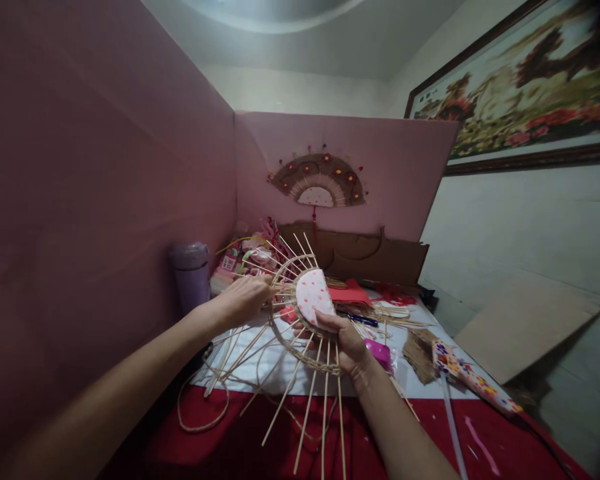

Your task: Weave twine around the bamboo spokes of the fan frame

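A fan frame of thin bamboo sticks (326, 407) spreads out from a white half-round piece with red dots (311, 297). Around the sticks, at a distance from that piece, runs a band of brown twine (295, 348). My right hand (347, 341) grips the frame at the half-round piece, thumb on its front face and fingers behind. At the band's left side, my left hand (253, 297) is closed, its fingertips pinching at the twine among the sticks. Loose twine (203, 429) trails in loops below, over the red cloth.
A finished-looking fan (325, 177) hangs on the pink back panel. A purple cup (190, 277) stands left. On the white-and-red covered table lie red paper (350, 293), a blue pen-like tool (363, 320), a magenta object (377, 353), brown scraps (420, 353) and a flower-patterned glue gun (475, 380).
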Demonstrator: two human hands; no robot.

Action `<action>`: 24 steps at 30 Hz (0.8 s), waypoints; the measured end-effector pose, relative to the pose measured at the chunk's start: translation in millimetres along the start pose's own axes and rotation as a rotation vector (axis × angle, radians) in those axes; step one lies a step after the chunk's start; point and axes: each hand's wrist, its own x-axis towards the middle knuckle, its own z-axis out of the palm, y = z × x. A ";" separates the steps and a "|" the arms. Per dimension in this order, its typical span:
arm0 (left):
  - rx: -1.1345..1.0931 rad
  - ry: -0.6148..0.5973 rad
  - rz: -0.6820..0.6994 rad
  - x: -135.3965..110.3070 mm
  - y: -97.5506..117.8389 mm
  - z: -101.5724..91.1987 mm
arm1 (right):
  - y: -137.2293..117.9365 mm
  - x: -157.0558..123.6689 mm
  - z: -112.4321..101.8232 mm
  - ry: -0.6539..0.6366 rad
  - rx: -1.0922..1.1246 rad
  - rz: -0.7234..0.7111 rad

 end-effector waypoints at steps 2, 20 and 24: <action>0.111 -0.019 0.022 -0.7 3.4 -2.5 | -0.5 0.0 -0.1 0.000 0.005 -0.005; 0.189 -0.022 0.020 -1.5 -6.8 4.4 | -0.7 -2.7 4.2 -0.039 -0.068 -0.048; 0.257 -0.053 -0.007 -1.7 -4.8 4.0 | 1.0 -0.3 2.5 -0.053 -0.066 -0.016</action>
